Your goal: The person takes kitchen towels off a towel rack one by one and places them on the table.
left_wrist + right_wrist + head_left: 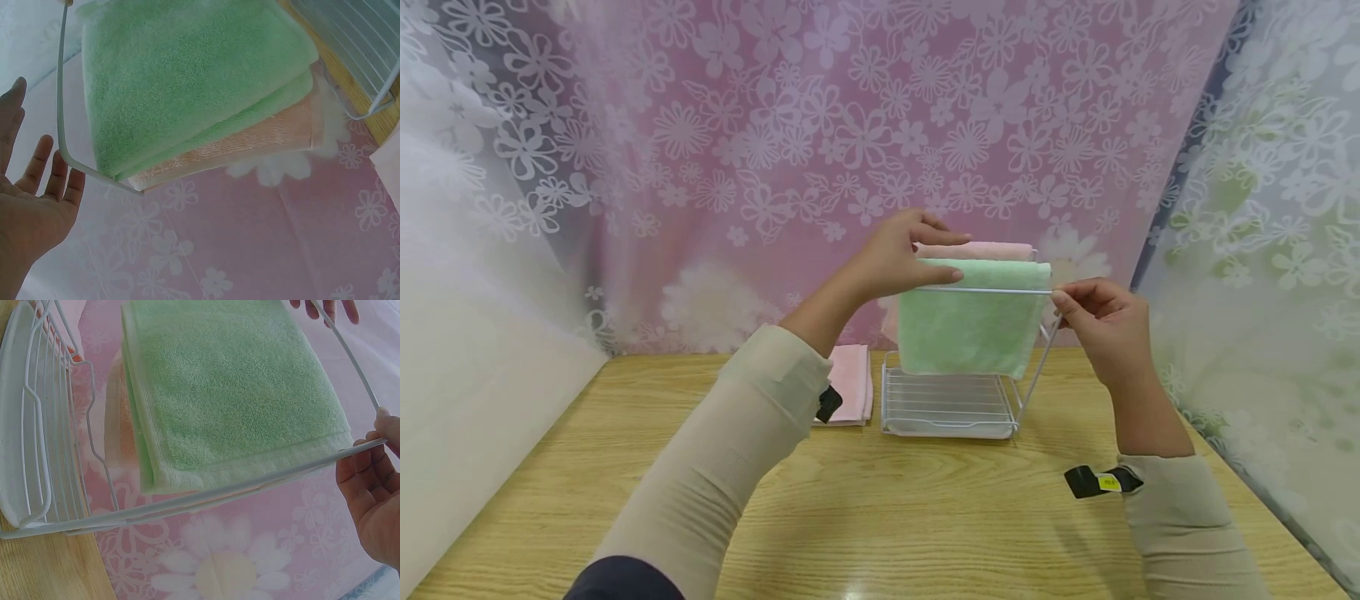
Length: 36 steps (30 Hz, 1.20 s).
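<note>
A white wire rack stands on the table with a green towel draped over one of its upper bars. Behind the green one hangs a pink towel, mostly covered by it. My right hand pinches the front upper corner of the rack between thumb and fingers, as the right wrist view also shows. At the rack's other upper end is my left hand, thumb and fingers extended around the bars. In the left wrist view its fingers lie right at the bent corner of the front bar.
A folded pink towel lies on the wooden table just left of the rack. Under the rack's wire shelf is a white tray. Flowered curtains close off the back and sides.
</note>
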{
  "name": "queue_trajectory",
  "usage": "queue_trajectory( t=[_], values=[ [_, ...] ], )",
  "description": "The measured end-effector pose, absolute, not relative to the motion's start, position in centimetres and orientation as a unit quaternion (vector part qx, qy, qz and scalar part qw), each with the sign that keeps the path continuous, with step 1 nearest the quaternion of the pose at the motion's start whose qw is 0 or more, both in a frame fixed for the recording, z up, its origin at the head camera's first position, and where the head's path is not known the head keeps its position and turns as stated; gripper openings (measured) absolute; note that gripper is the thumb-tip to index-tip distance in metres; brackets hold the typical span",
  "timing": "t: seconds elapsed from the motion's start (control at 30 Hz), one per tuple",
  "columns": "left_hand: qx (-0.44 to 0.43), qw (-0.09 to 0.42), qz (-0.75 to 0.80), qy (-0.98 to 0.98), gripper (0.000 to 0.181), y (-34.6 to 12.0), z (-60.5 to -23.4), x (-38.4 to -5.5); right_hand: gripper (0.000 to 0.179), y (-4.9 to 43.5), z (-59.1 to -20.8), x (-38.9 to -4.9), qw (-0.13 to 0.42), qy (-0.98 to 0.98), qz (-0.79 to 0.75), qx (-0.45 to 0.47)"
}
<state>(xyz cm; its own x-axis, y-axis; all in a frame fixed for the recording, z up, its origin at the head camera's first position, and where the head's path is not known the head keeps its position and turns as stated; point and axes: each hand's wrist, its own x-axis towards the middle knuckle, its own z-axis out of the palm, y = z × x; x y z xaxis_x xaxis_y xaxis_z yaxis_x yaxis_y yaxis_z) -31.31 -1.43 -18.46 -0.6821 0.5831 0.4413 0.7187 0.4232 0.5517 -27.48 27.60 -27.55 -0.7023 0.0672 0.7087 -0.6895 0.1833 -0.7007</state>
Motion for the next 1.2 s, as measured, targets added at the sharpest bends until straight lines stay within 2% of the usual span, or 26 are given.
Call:
queue_trajectory(
  t=[0.47, 0.77, 1.2],
  values=[
    [-0.381, 0.048, -0.322, -0.865, 0.049, 0.7, -17.7, -32.8, 0.014, 27.7, -27.8, -27.6, 0.311, -0.693, 0.608, 0.23],
    [-0.344, 0.003, -0.308, -0.887, 0.052, 2.2, -17.7, -33.5, 0.016, 27.6, -27.8, -27.4, 0.312, -0.698, 0.603, 0.228],
    [-0.326, -0.007, -0.333, -0.885, 0.049, 3.9, -17.9, -34.0, 0.017, 27.6, -27.7, -27.4, 0.326, -0.71, 0.583, 0.224]
  ],
)
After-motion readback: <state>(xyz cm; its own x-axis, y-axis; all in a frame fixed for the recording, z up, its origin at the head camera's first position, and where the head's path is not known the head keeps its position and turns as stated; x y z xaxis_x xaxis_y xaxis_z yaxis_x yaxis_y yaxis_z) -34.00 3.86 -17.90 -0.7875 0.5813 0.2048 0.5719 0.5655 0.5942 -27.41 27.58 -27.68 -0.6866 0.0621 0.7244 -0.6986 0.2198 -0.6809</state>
